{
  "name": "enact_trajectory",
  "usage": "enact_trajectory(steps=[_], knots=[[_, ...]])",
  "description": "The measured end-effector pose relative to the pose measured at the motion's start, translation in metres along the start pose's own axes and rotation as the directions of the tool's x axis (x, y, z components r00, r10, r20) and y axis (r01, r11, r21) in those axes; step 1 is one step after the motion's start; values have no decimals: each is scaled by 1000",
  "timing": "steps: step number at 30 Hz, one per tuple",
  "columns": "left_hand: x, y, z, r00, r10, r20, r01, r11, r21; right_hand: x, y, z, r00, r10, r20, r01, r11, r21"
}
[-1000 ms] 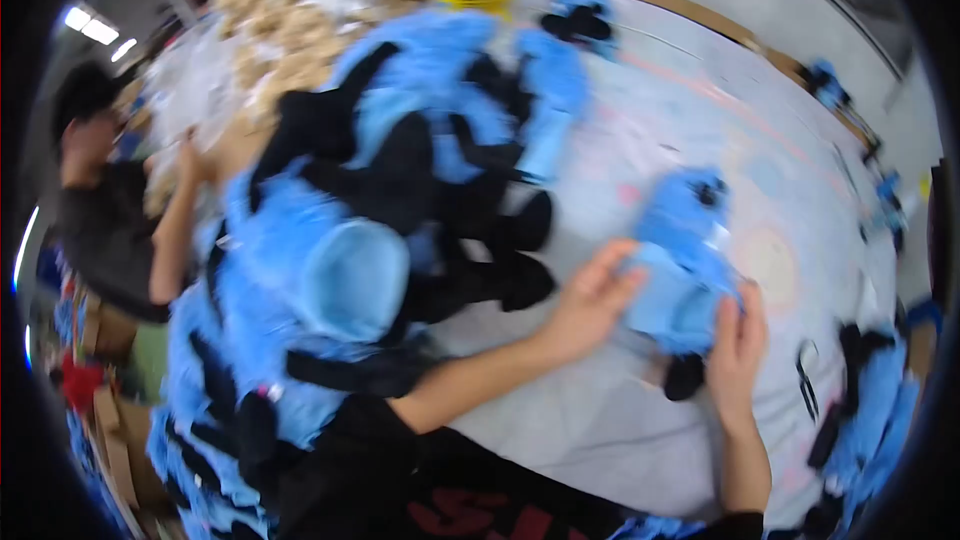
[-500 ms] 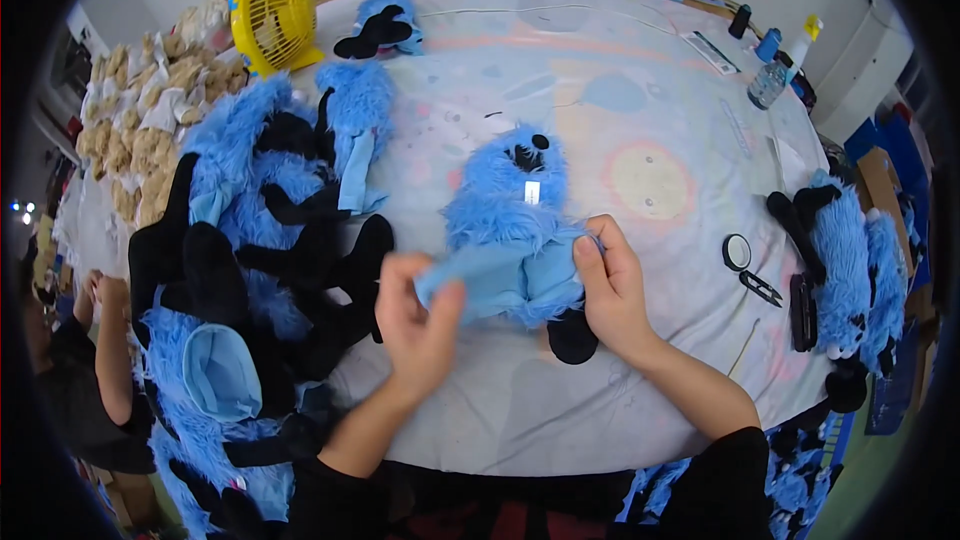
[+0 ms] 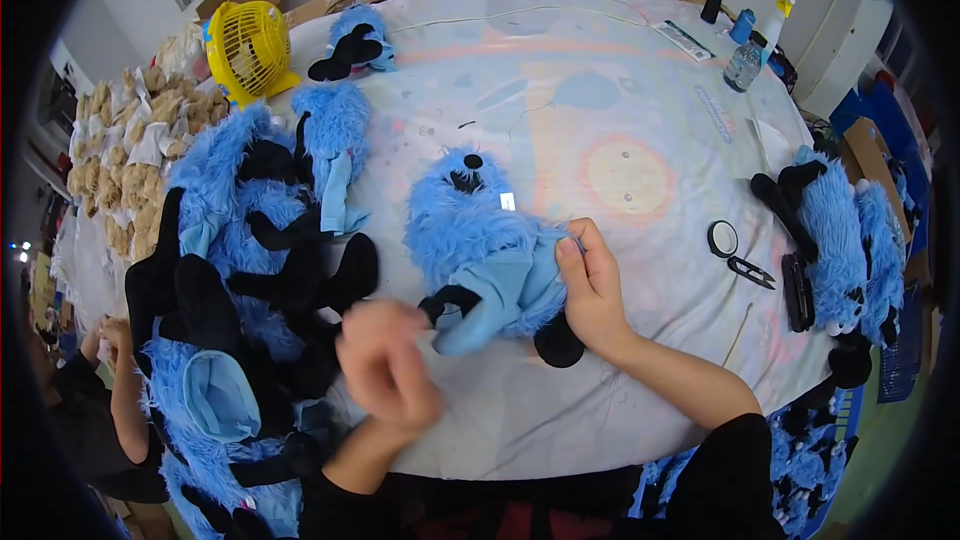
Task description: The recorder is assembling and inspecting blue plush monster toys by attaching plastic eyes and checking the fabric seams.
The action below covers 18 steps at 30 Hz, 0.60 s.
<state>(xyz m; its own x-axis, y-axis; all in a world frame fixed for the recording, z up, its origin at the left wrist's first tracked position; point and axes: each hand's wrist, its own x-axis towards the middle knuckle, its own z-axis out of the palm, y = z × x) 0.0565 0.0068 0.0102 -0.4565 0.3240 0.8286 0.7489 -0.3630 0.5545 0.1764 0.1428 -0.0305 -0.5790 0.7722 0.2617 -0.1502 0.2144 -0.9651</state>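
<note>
An unstuffed blue furry plush skin (image 3: 450, 210) lies on the cloth in front of me, with a black pompom, a white tag and light-blue lining fabric (image 3: 505, 290) at its lower end. My right hand (image 3: 598, 290) is closed, thumb and fingers pinching the right edge of that lining. A black round foot (image 3: 559, 342) pokes out below, beside the right hand. My left hand (image 3: 390, 365) is just left of the lining, near a short black limb (image 3: 450, 302). It is smeared by motion, so its grip is unclear.
Blue plush skins with black limbs pile up at left (image 3: 220, 380), and more lie at right (image 3: 832, 240). Small snips (image 3: 751, 273) and a roll of tape (image 3: 722, 238) rest to the right. A yellow fan (image 3: 248, 52) stands far left; another person's arm (image 3: 125, 390) shows at left.
My left hand has let go of the lining's left side and moved down and left. The lining's left part has dropped, and the black limb now shows. The right hand keeps its pinch.
</note>
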Motion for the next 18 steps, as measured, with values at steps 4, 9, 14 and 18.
enact_trajectory(steps=[4, 9, 14, 18], knots=[[11, -6, -8, 882, -472, 10, 465, 865, -188, 0, 3, 2, 997, -40, -69, 45, 997, 69], [-2, 1, -4, 730, -505, 462, 590, 806, -52, 2, 1, 4, 991, -60, -122, 73, 992, 101], [-9, 6, 6, 630, -637, 444, 769, 591, -244, 3, 6, 3, 986, -83, -144, 99, 989, 107], [-11, -1, 7, 607, -692, 392, 794, 545, -269, 1, 6, 5, 985, -123, -119, 129, 991, 46]])
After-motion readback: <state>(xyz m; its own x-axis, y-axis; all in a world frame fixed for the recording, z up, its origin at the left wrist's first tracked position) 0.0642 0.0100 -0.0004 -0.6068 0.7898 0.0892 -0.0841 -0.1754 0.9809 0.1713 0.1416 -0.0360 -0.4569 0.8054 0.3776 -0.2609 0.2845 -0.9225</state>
